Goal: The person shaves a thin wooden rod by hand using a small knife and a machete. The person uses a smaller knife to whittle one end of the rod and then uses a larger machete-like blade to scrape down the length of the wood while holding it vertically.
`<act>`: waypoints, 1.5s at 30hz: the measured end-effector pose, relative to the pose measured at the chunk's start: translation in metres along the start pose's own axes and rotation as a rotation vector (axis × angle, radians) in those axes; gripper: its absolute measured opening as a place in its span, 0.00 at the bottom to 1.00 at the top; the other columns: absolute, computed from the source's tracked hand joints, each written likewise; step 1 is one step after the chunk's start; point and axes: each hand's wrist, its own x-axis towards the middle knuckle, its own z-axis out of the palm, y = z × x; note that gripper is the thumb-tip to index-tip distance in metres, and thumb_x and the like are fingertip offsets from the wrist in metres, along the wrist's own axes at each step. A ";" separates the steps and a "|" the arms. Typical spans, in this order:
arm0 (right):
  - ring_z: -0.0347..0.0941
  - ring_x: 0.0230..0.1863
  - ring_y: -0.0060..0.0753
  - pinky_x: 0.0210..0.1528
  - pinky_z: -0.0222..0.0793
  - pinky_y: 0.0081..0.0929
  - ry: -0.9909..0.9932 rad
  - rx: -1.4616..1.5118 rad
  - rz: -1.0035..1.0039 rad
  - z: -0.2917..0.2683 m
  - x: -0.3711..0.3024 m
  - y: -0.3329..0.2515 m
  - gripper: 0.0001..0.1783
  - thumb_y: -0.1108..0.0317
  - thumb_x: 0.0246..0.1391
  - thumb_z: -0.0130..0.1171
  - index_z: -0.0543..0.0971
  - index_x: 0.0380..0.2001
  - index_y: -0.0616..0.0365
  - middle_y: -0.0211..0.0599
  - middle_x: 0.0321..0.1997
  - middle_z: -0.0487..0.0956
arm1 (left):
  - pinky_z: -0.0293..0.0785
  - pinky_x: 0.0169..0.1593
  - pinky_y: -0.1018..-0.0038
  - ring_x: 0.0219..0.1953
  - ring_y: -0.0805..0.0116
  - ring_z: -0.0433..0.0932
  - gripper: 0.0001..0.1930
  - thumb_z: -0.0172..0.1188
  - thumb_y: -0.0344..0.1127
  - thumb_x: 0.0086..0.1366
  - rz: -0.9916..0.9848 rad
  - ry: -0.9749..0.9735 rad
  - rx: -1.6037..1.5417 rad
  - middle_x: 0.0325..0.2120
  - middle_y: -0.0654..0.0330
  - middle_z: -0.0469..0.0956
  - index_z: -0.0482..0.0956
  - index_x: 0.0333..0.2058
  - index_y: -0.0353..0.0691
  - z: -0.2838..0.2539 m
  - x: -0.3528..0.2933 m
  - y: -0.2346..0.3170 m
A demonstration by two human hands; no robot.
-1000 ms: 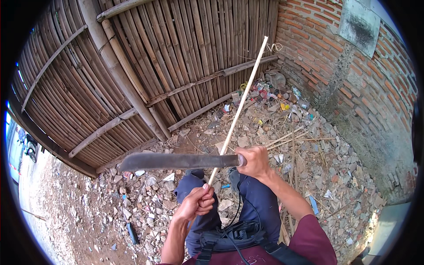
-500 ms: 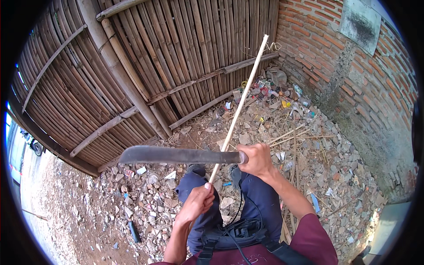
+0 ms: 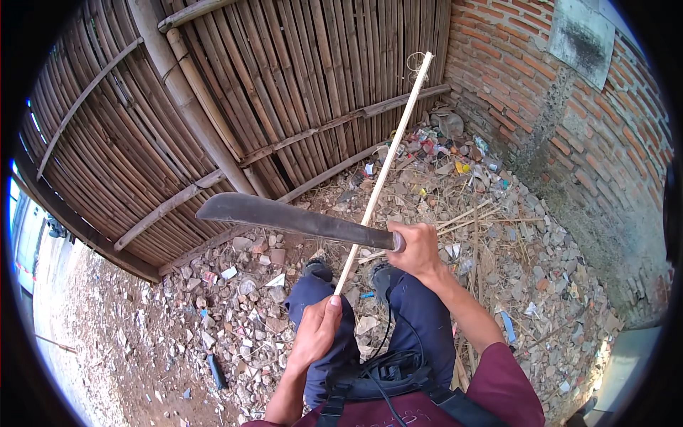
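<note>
You wear a maroon shirt (image 3: pixel 505 384), navy trousers (image 3: pixel 425 324), dark shoes (image 3: pixel 318 269) and, near six o'clock, black straps (image 3: pixel 332 408) with a cable (image 3: pixel 389 329).

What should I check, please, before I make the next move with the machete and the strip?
1. Right hand closed on the machete: ok, the fingers wrap around its handle end.
2. Left hand holding the strip: ok, at its near end.
3. Left hand apart from the machete: ok, there is a gap between them along the strip.
4. Machete touching the strip: cannot tell; it crosses in front of it in this view.
5. Legs at a safe distance from the machete: cannot tell; depth is unclear.
6. Ground free of loose stones: not ok, they lie all around.
</note>
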 end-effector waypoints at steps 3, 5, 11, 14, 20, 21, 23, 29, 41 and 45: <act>0.83 0.23 0.49 0.28 0.77 0.45 0.008 -0.011 -0.004 0.004 -0.009 -0.007 0.14 0.67 0.35 0.70 0.84 0.32 0.51 0.39 0.20 0.83 | 0.48 0.21 0.77 0.18 0.83 0.52 0.26 0.44 0.54 0.86 -0.011 -0.033 -0.049 0.18 0.74 0.55 0.63 0.28 0.44 0.000 0.005 -0.003; 0.79 0.20 0.50 0.26 0.72 0.44 0.017 -0.027 -0.134 0.003 -0.012 -0.015 0.10 0.67 0.36 0.69 0.83 0.26 0.54 0.42 0.18 0.79 | 0.48 0.21 0.77 0.18 0.83 0.51 0.26 0.44 0.55 0.86 -0.027 -0.061 -0.093 0.18 0.74 0.55 0.63 0.28 0.44 0.001 0.005 -0.005; 0.84 0.23 0.47 0.30 0.79 0.40 0.053 0.026 0.119 -0.001 0.006 0.006 0.10 0.70 0.41 0.69 0.88 0.31 0.51 0.42 0.20 0.83 | 0.47 0.21 0.77 0.18 0.83 0.51 0.26 0.44 0.55 0.85 -0.040 -0.061 -0.177 0.18 0.74 0.54 0.62 0.28 0.45 -0.001 -0.005 -0.010; 0.83 0.22 0.48 0.28 0.77 0.42 0.013 0.040 -0.026 0.008 -0.009 0.000 0.11 0.68 0.39 0.69 0.88 0.32 0.50 0.41 0.20 0.83 | 0.49 0.22 0.76 0.19 0.82 0.52 0.27 0.44 0.55 0.86 -0.032 -0.038 -0.100 0.18 0.74 0.56 0.63 0.28 0.44 0.000 -0.004 -0.011; 0.83 0.21 0.45 0.29 0.78 0.41 0.017 0.035 0.096 0.003 0.010 0.028 0.09 0.67 0.40 0.71 0.87 0.29 0.52 0.40 0.19 0.82 | 0.54 0.24 0.73 0.20 0.80 0.56 0.28 0.43 0.53 0.86 0.029 0.061 0.146 0.18 0.71 0.59 0.65 0.26 0.41 0.003 -0.006 -0.005; 0.83 0.22 0.44 0.29 0.79 0.41 0.065 0.067 0.176 0.006 0.010 0.041 0.09 0.67 0.40 0.71 0.86 0.30 0.53 0.41 0.19 0.83 | 0.54 0.24 0.73 0.20 0.79 0.56 0.28 0.43 0.52 0.86 0.032 0.066 0.181 0.17 0.71 0.59 0.65 0.26 0.41 0.004 -0.006 -0.002; 0.82 0.21 0.46 0.28 0.77 0.40 0.063 0.063 0.122 0.004 0.007 0.029 0.12 0.69 0.39 0.72 0.87 0.32 0.56 0.42 0.19 0.82 | 0.54 0.24 0.72 0.20 0.79 0.57 0.28 0.43 0.52 0.86 0.038 0.084 0.216 0.17 0.70 0.60 0.64 0.26 0.40 0.001 -0.005 -0.002; 0.81 0.21 0.48 0.27 0.73 0.40 -0.005 -0.018 -0.046 0.008 -0.004 0.020 0.12 0.68 0.41 0.71 0.88 0.32 0.57 0.45 0.19 0.81 | 0.57 0.26 0.68 0.20 0.74 0.59 0.29 0.42 0.51 0.86 0.051 0.092 0.286 0.17 0.67 0.62 0.65 0.25 0.37 0.007 -0.006 0.000; 0.85 0.25 0.45 0.32 0.80 0.41 -0.155 -0.116 -0.034 0.003 -0.015 0.017 0.11 0.69 0.39 0.68 0.88 0.31 0.52 0.44 0.22 0.85 | 0.61 0.27 0.59 0.18 0.61 0.62 0.24 0.48 0.44 0.84 0.053 0.167 0.400 0.15 0.52 0.66 0.71 0.29 0.32 0.017 -0.003 0.002; 0.85 0.25 0.44 0.32 0.80 0.41 -0.105 -0.057 0.087 0.006 -0.003 0.046 0.13 0.69 0.39 0.68 0.89 0.33 0.51 0.42 0.23 0.85 | 0.58 0.25 0.60 0.16 0.60 0.60 0.20 0.51 0.39 0.83 0.031 0.209 0.449 0.14 0.49 0.64 0.71 0.30 0.31 0.018 -0.005 0.005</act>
